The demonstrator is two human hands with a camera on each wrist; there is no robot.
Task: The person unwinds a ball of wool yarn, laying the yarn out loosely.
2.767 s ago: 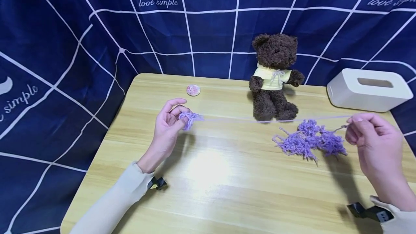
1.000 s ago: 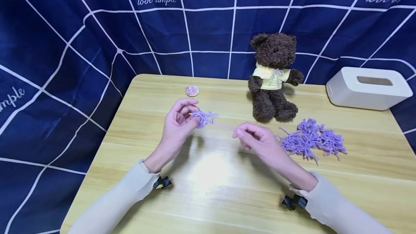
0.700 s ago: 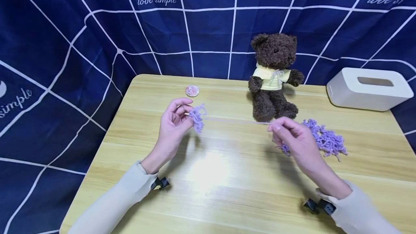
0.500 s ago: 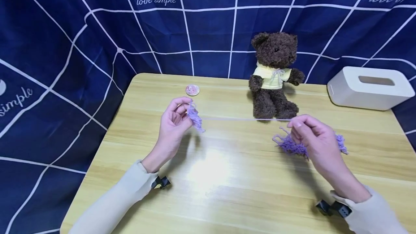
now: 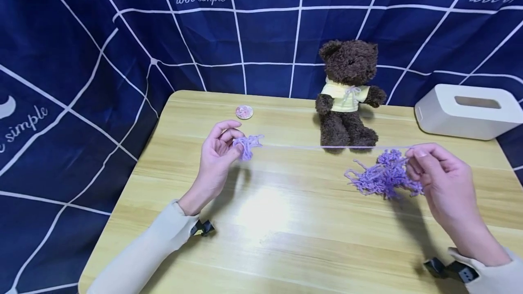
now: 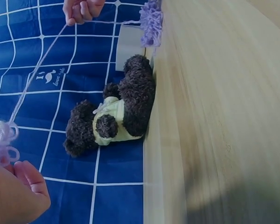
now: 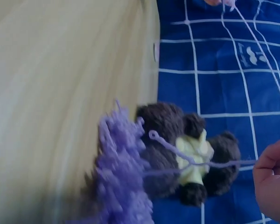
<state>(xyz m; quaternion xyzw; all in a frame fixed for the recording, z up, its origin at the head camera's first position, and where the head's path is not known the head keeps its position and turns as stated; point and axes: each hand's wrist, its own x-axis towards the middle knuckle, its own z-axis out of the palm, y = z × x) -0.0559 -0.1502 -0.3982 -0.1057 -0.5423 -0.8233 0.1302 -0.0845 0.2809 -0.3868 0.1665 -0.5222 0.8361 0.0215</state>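
Note:
My left hand (image 5: 216, 158) pinches a small bunch of purple yarn (image 5: 247, 146) between thumb and fingers, above the table. From it a single strand (image 5: 302, 146) runs taut across to my right hand (image 5: 449, 180), whose thumb and forefinger pinch it. A larger heap of crinkled purple yarn (image 5: 382, 177) lies on the table just left of the right hand, partly hidden by it. In the right wrist view, a strand (image 7: 224, 164) also links the heap to the right hand. Loops of the bunch (image 6: 3, 135) show over the left hand in the left wrist view.
A brown teddy bear (image 5: 349, 94) in a yellow top sits at the table's back edge. Right of it stands a white tissue box (image 5: 445, 121). A round pink badge-like disc (image 5: 244, 112) lies behind the left hand. Blue gridded cloth (image 5: 269, 35) hangs around the wooden table (image 5: 229, 257).
Since a second ago, my right hand has moved right, away from the left, drawing the strand out long. The left hand stays nearly in place, its bunch of yarn shifting shape.

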